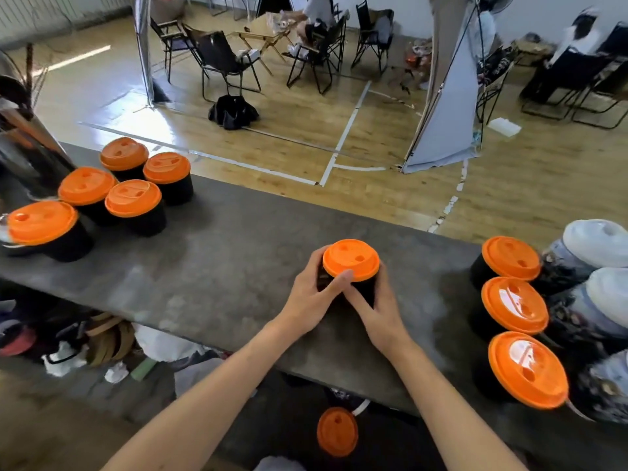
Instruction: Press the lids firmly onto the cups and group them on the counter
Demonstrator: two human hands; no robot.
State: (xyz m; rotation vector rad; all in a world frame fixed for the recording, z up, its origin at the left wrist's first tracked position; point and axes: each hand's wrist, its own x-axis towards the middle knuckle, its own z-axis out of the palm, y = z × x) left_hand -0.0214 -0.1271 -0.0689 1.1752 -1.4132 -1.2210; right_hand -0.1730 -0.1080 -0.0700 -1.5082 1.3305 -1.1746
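- Gripping the black cup (365, 289) from both sides, we held it upright on the grey counter (221, 266), roughly midway between the two clusters of cups.
- Its orange lid (350, 259) sat on top, level as far as we could see, with its two small openings facing up.
- Our left hand (311, 299) wrapped the cup's left wall, with the fingers curled round it and the thumb tip pushed up against the lid's near rim.
- Our right hand (379, 309) clasped the right wall, with the fingers bent round the far side and the thumb laid across the front of the cup, just under the left thumb.
- Five lidded cups (133, 198), black with orange tops, stood close together at the counter's left end.
- Three more lidded cups (515, 304) formed a line at the right end, well apart from the one we held.
- Just beside that line, at the far right, stood patterned cups with white lids (596, 243).
- Another orange lid (337, 431) showed below the counter's near edge, between our forearms; we could not tell what it rested on.
- A shiny metal vessel (30, 147) rose behind the left cluster.
- Beyond the counter lay a wooden floor with black folding chairs (221, 62) and a black bag (232, 112).
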